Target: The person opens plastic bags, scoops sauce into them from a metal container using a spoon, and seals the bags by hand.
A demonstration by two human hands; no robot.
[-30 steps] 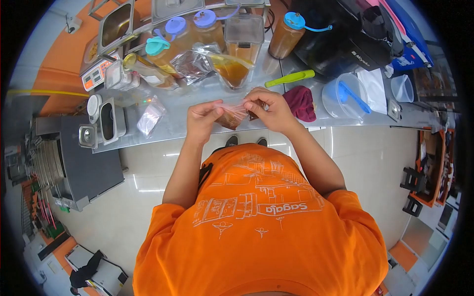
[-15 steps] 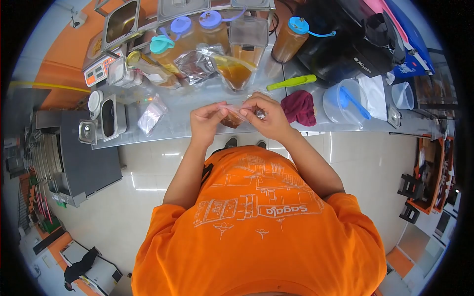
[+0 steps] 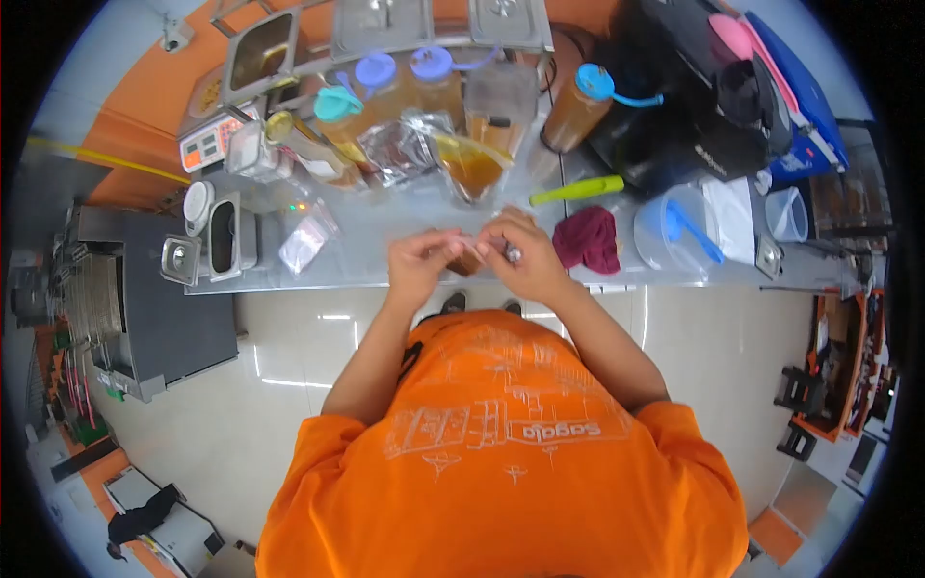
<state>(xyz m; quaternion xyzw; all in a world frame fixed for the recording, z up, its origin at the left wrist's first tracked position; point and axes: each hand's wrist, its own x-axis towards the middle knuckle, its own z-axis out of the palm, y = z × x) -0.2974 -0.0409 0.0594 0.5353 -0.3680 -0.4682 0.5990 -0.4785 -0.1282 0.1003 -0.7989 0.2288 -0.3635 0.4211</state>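
A small clear plastic bag (image 3: 466,261) with brown contents is pinched at its top between both hands, over the front edge of the steel table (image 3: 366,274). My left hand (image 3: 421,267) is closed on the bag's left side, thumb against fingers. My right hand (image 3: 525,256) grips its right side, and a small shiny item (image 3: 513,253) shows at that hand. Right of my right hand lies a maroon cloth (image 3: 587,240), with a green tool (image 3: 577,190) behind it. Beyond the hands stands a pouch of orange-brown liquid (image 3: 472,169).
Squeeze bottles (image 3: 375,91) and crumpled foil (image 3: 405,147) stand at the back. To the left are clear bags (image 3: 308,241), a metal container (image 3: 226,236) and a scale (image 3: 211,142). A clear tub (image 3: 665,231) with a blue spoon sits right. A person (image 3: 143,517) is at lower left.
The view has shifted, so the table and its items appear lower. Both hands stay on the bag and have come closer together at its top, and less of the bag shows.
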